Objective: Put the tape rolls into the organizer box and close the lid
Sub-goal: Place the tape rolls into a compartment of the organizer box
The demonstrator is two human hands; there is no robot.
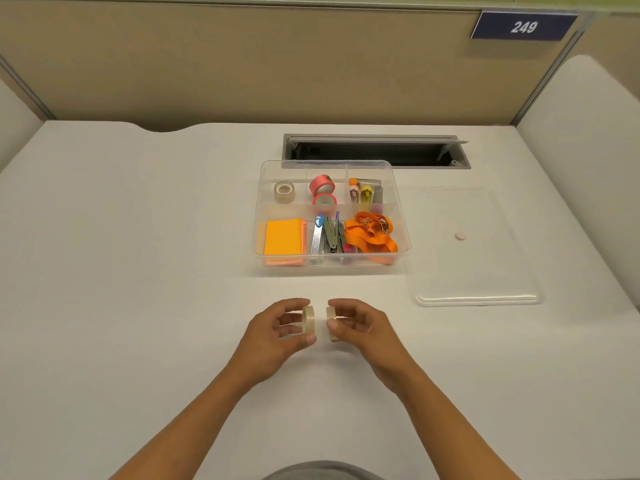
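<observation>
My left hand [277,336] grips a small beige tape roll [308,318] on edge between thumb and fingers. My right hand [360,329] pinches a second beige tape roll [331,323] the same way, a narrow gap between the two rolls. Both are held just above the white desk, in front of the clear organizer box [403,233], which stands open. Its back compartments hold a stack of clear tape rolls [284,192] and two pink tape rolls [322,192]. The clear lid [485,271] lies flat on the desk right of the box.
The box's other compartments hold orange sticky notes [283,240], a stapler and clips [329,237], an orange strap [372,233] and small markers [363,192]. An open cable slot [375,152] is cut into the desk behind the box. A beige partition rises at the back.
</observation>
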